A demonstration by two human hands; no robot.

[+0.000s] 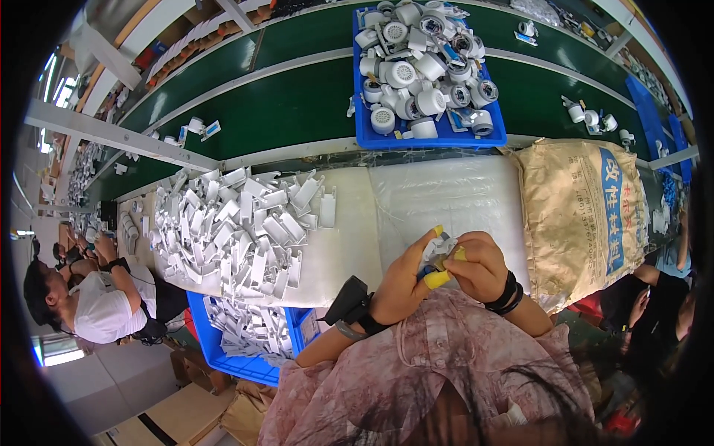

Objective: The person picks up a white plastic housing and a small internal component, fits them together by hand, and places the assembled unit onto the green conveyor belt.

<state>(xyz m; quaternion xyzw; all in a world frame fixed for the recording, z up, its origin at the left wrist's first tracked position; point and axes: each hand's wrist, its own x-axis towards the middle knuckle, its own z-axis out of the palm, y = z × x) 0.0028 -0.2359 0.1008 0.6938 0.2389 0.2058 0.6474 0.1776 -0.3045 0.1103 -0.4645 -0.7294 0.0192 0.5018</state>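
Note:
Close to my body, above the near edge of the table, both hands are together around a small white and grey part (439, 250). My left hand (405, 281) is closed on it from the left, with yellow coverings on the thumb and a finger. Against its right side, my right hand (480, 266) is closed with bent fingers, and yellow shows at its fingertips too. The fingers hide most of the part, so its exact kind cannot be made out. To the left of my hands lies a heap of white plastic clip-like pieces (245, 223).
Beyond the table, a blue tray (431, 143) piled with white round housings stands on a green conveyor (297, 93). A brown paper sack (573, 223) lies at the right. Below the heap is a blue crate (256, 368) of white pieces. Other people sit at both sides.

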